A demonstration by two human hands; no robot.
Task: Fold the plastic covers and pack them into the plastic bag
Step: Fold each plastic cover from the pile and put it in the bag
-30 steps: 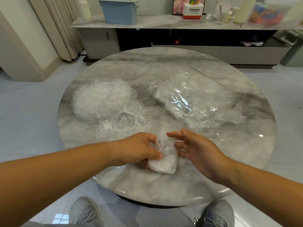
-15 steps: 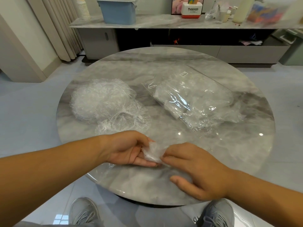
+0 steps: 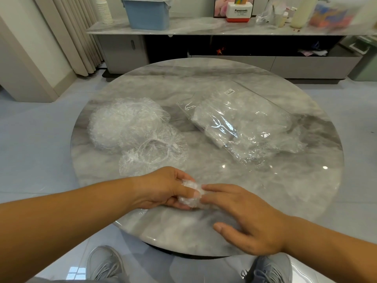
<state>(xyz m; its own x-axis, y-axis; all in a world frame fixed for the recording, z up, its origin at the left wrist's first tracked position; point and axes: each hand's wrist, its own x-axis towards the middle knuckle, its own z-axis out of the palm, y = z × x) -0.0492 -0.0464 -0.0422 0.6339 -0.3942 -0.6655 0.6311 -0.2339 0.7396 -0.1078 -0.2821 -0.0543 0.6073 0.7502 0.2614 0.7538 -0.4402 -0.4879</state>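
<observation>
A small folded plastic cover (image 3: 190, 196) lies near the front edge of the round marble table (image 3: 265, 190). My left hand (image 3: 161, 187) grips it, fingers curled round it. My right hand (image 3: 244, 217) lies flat, its straight fingertips touching the cover from the right. A pile of loose crinkled plastic covers (image 3: 130, 127) sits at the left of the table. The clear plastic bag (image 3: 242, 123), with covers inside, lies at the right, its mouth toward the table's middle.
One loose cover with an elastic rim (image 3: 155, 154) lies just beyond my left hand. A low sideboard (image 3: 224, 29) with a blue box (image 3: 148, 12) stands behind the table. My shoes (image 3: 104, 264) show below the table edge.
My right hand came down from above the cover onto the table and its fingers now press against it. The cover has been folded smaller between my hands.
</observation>
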